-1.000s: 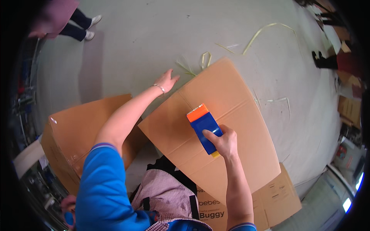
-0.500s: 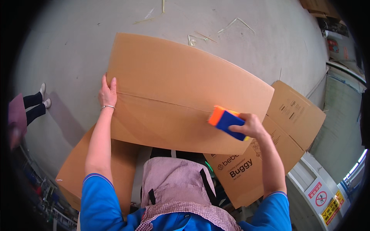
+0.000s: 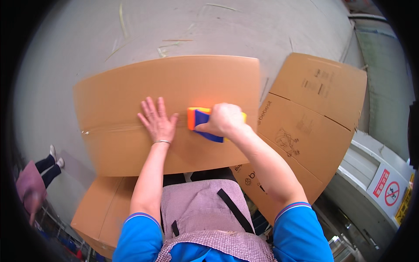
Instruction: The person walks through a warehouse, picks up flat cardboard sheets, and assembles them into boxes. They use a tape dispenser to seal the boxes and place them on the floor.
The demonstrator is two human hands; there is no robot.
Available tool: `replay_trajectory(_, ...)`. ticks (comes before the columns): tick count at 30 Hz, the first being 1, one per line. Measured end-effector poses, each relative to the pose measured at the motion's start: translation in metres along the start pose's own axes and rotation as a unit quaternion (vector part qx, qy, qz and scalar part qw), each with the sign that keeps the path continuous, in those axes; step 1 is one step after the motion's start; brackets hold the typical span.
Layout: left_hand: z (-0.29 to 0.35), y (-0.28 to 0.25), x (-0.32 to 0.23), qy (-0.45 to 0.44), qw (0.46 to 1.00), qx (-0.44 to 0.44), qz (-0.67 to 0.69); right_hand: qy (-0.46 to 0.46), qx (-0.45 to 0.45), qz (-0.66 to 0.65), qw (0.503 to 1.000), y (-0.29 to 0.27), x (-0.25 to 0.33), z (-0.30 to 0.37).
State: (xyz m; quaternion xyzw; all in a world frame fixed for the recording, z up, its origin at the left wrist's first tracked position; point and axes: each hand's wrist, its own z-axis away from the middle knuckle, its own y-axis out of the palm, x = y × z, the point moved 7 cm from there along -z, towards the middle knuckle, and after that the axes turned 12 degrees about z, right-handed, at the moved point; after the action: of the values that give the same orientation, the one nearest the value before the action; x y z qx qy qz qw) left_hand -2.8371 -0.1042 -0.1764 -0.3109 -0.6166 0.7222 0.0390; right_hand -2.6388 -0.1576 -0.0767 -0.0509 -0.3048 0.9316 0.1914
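Note:
A large plain cardboard box (image 3: 126,100) lies in front of me with its middle seam running left to right. Clear tape (image 3: 104,128) shows along the left part of that seam. My left hand (image 3: 158,122) rests flat on the box over the seam, its fingers spread. Just right of it, my right hand (image 3: 226,120) grips a tape dispenser (image 3: 205,127) with a blue side and orange and yellow parts. The dispenser's orange end sits against the seam and points left. The tape directly under the dispenser is hidden.
A flattened printed carton (image 3: 301,126) leans at the right. Another brown box (image 3: 104,212) stands at the lower left. Loose strips of strapping (image 3: 122,22) lie on the grey floor. A person (image 3: 35,179) stands at the far left, and a white cabinet (image 3: 371,161) with signs is on the right.
My left hand has moved from the box's left edge onto its top. The tape dispenser has come left along the seam. Tape now shows on the left part, and the box has turned slightly.

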Motion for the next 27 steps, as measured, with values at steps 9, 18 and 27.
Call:
replay_trajectory(9, 0.001, 0.007, -0.008, 0.016, 0.998, -0.019, -0.060, -0.037, 0.010, -0.081, 0.996, 0.032, -0.251, 0.029)
replay_trajectory(18, -0.001, 0.010, -0.006, 0.015, 0.996, -0.014, -0.091, 0.136, -0.025, -0.073, 0.988, 0.127, -0.277, -0.038)
replay_trajectory(27, -0.003, 0.002, 0.004, -0.002, 0.994, 0.005, -0.112, 0.204, -0.106, -0.238, 0.944, 0.196, -0.289, 0.009)
